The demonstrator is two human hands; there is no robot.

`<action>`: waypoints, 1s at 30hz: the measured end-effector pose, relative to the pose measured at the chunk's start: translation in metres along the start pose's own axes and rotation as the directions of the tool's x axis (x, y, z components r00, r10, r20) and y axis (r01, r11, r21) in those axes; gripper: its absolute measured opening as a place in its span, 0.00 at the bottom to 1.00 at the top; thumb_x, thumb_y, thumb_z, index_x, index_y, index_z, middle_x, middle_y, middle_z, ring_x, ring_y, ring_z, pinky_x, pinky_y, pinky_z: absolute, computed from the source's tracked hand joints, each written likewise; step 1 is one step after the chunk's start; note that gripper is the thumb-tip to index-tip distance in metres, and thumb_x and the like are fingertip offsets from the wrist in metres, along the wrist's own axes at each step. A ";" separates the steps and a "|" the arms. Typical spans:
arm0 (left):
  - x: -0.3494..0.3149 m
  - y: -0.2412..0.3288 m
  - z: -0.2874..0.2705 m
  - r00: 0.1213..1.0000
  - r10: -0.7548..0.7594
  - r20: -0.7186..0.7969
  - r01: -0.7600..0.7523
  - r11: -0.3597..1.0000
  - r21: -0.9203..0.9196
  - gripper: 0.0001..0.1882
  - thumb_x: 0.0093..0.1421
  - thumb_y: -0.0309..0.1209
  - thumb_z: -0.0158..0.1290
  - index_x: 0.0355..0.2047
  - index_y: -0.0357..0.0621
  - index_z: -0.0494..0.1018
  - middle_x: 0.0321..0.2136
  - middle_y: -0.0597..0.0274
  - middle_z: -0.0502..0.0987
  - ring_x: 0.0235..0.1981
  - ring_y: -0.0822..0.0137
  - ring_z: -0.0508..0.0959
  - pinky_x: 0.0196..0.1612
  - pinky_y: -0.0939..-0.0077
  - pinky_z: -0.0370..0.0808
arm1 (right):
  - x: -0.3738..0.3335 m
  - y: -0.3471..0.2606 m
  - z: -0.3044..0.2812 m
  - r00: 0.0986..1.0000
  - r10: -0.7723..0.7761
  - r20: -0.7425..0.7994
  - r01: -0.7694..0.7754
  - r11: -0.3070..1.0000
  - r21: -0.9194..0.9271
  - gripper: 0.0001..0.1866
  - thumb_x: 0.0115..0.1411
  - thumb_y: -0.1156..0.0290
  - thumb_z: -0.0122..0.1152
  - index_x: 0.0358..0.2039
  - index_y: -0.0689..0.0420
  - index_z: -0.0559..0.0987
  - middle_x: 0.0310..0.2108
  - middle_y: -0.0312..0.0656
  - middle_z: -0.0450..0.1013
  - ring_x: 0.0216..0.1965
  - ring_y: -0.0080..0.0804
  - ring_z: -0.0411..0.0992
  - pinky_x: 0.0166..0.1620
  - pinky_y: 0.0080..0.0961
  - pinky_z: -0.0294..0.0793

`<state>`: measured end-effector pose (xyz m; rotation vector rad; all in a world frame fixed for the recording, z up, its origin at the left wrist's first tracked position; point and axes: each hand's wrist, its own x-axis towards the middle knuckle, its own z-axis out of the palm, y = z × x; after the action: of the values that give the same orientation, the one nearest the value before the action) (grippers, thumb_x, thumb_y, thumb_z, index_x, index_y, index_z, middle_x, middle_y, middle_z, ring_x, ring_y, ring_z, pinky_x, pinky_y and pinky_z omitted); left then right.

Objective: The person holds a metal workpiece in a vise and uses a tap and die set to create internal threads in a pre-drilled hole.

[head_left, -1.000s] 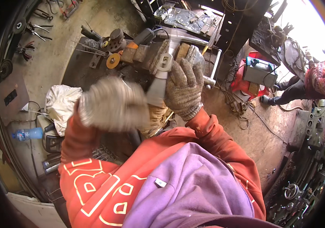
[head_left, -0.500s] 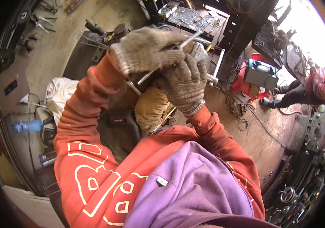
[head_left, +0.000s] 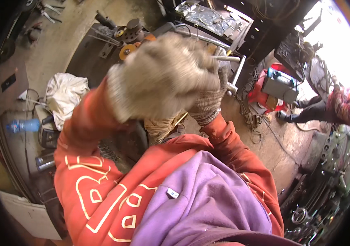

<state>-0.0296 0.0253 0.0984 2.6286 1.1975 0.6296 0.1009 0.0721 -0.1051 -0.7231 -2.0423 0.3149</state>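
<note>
My left hand, in a knitted work glove, is raised close to the camera and smeared by motion. Its fingers cannot be made out, nor whether anything is in them. Behind it, partly covered, my right hand wears the same kind of grimy glove and is closed around a bright metal frame of round bars. The frame's bent end sticks out to the right of that hand. Whatever lies between the two hands is hidden by the left glove. Below them shows a tan cloth bundle.
A dark workbench carries orange discs and metal parts. White cloth and a blue bottle lie left. Right are a grey machine box, floor cables, another person's leg and green machinery.
My left hand has come off the right hand's fingers and swung nearer the camera, now blurred. My right hand has stayed about where it was with the metal frame.
</note>
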 end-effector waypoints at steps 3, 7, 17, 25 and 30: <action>0.006 -0.046 0.013 0.996 0.089 -0.007 -0.088 0.992 0.094 0.11 0.53 0.24 0.62 0.38 0.41 0.83 0.41 0.55 0.83 0.43 0.48 0.84 0.47 0.56 0.80 | -0.002 -0.001 -0.004 0.979 -0.195 -0.054 0.183 0.967 -0.175 0.32 0.53 0.52 0.71 0.59 0.45 0.79 0.62 0.46 0.68 0.68 0.54 0.63 0.65 0.69 0.59; 0.012 -0.074 0.019 0.999 -0.046 0.029 0.045 0.998 0.042 0.11 0.64 0.28 0.60 0.46 0.38 0.83 0.41 0.46 0.84 0.41 0.43 0.84 0.46 0.56 0.81 | -0.004 0.002 0.000 0.981 -0.194 -0.014 0.188 0.965 -0.180 0.27 0.53 0.55 0.72 0.54 0.44 0.82 0.60 0.46 0.67 0.67 0.54 0.62 0.63 0.71 0.63; 0.050 -0.078 0.047 0.936 -0.338 0.094 0.285 0.888 0.360 0.15 0.70 0.40 0.53 0.46 0.44 0.81 0.34 0.47 0.84 0.32 0.45 0.85 0.38 0.50 0.81 | 0.000 0.002 0.002 0.960 -0.248 -0.128 0.218 0.953 -0.211 0.22 0.54 0.57 0.72 0.49 0.45 0.83 0.62 0.46 0.66 0.68 0.52 0.62 0.65 0.70 0.61; -0.044 -0.148 0.030 0.967 -0.194 -0.164 0.254 0.759 0.600 0.14 0.63 0.29 0.50 0.46 0.50 0.82 0.38 0.54 0.84 0.40 0.50 0.85 0.44 0.56 0.84 | -0.014 0.005 0.007 0.982 -0.183 -0.039 0.166 0.948 -0.272 0.38 0.56 0.42 0.72 0.65 0.40 0.77 0.69 0.43 0.64 0.69 0.54 0.62 0.70 0.66 0.57; -0.071 -0.022 0.020 0.871 -0.489 -0.052 0.467 0.790 0.398 0.11 0.67 0.25 0.53 0.46 0.41 0.82 0.32 0.50 0.85 0.34 0.48 0.86 0.39 0.57 0.83 | -0.007 0.004 0.008 0.971 -0.224 -0.081 0.197 0.947 -0.255 0.31 0.56 0.49 0.68 0.60 0.42 0.80 0.67 0.42 0.65 0.68 0.53 0.62 0.68 0.67 0.59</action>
<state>-0.0763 -0.0135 0.0519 2.4303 2.0651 0.2281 0.0991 0.0717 -0.1166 -0.6459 -2.0521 -0.1012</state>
